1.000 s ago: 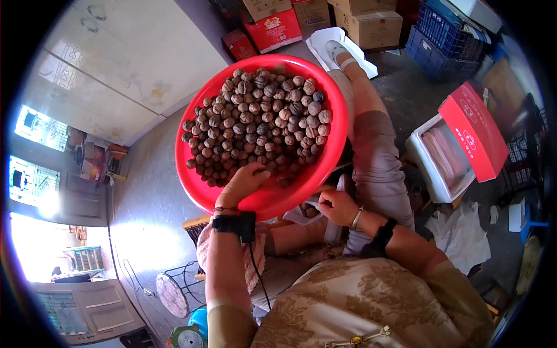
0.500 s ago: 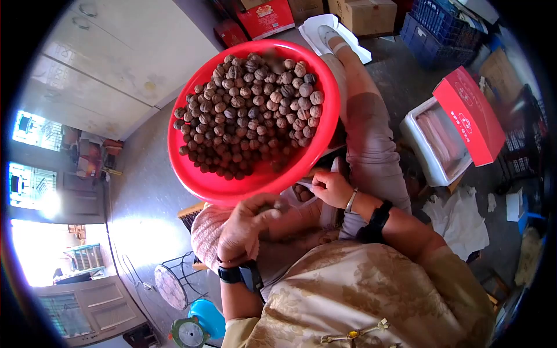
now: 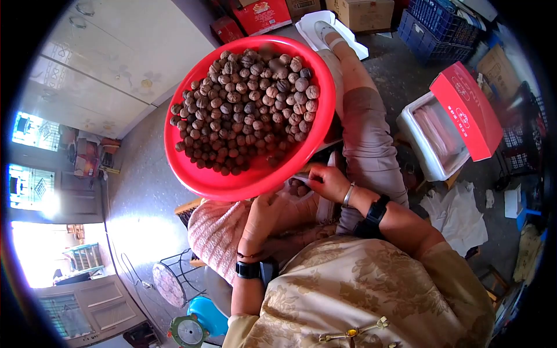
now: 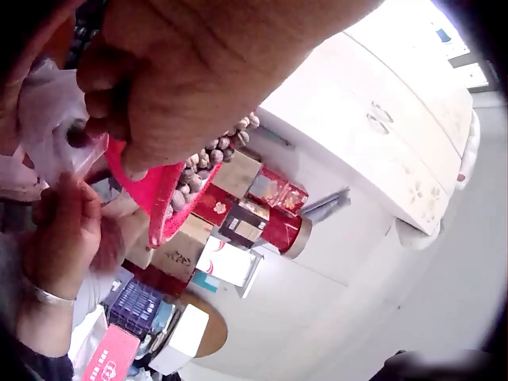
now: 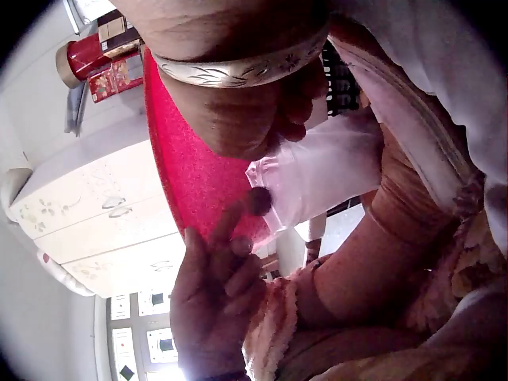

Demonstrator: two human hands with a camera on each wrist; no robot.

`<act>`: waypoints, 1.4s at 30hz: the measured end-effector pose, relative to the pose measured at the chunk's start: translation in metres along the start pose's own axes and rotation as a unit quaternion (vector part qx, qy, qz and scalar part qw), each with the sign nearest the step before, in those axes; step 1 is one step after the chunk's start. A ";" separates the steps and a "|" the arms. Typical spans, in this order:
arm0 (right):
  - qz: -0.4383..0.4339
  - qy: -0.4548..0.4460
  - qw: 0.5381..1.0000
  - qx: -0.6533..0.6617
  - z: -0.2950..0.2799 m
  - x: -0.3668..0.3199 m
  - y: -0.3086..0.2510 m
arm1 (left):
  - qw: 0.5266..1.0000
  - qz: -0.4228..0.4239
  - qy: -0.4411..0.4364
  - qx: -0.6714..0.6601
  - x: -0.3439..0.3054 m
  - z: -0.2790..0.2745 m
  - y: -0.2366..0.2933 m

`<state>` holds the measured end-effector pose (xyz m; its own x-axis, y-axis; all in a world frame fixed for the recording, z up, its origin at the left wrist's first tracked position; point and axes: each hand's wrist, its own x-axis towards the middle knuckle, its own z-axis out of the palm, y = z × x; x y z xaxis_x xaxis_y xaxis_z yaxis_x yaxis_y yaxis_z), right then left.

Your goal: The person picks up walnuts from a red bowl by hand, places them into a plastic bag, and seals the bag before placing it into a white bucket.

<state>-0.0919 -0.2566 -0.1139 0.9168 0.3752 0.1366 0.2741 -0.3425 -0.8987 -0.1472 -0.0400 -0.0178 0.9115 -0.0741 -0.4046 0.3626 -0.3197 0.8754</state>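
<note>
A red plastic basin [image 3: 232,188] heaped with walnuts [image 3: 243,110] rests tilted over the person's legs. Just below its near rim, a thin clear plastic bag [image 5: 325,171] has several walnuts [image 3: 299,187] inside. The right hand [image 3: 331,182], with a silver bangle at its wrist, pinches the edge of the bag's mouth. Close to that mouth is the left hand [image 3: 264,214], its thumb apart from its fingers. A single dark walnut [image 5: 259,201] shows right at its fingertips, at the bag's opening. Part of the bag is hidden behind the right hand.
A pink towel [image 3: 212,232] covers one thigh. To the right stands a white foam box [image 3: 426,156] with a red lid [image 3: 470,110]; crumpled white paper [image 3: 455,214] lies near it. Cardboard boxes [image 3: 365,14] and blue crates [image 3: 435,37] are at the back, a round stool [image 3: 169,284] at left.
The left hand has left the walnuts in the basin and come down to the bag's mouth. The right hand stays at the bag. The basin sits slightly higher and further left in view.
</note>
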 end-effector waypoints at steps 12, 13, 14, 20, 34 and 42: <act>0.012 0.002 1.000 0.012 0.000 -0.001 -0.001 | 0.992 0.026 -0.037 -0.121 -0.015 -0.003 -0.003; 0.013 0.002 1.000 0.012 0.000 -0.001 -0.001 | 0.992 0.026 -0.037 -0.121 -0.015 -0.003 -0.003; 0.014 0.001 1.000 0.011 -0.001 -0.001 -0.002 | 0.988 0.008 -0.042 -0.146 -0.015 -0.003 -0.002; 0.025 -0.008 1.000 0.013 -0.003 -0.002 -0.006 | 0.985 0.004 -0.032 -0.170 -0.011 -0.001 -0.008; 0.027 -0.010 1.000 0.009 -0.003 -0.001 -0.008 | 0.997 0.051 -0.026 0.042 -0.019 -0.006 0.013; -0.015 0.021 1.000 0.006 0.000 -0.001 -0.007 | 0.984 -0.016 -0.075 -0.163 -0.027 -0.038 0.087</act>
<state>-0.0947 -0.2541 -0.1077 0.9196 0.3483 0.1816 0.2988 -0.3202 -0.8990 -0.1331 -0.0295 0.0793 0.8684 -0.2147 -0.4469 0.4564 -0.0061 0.8898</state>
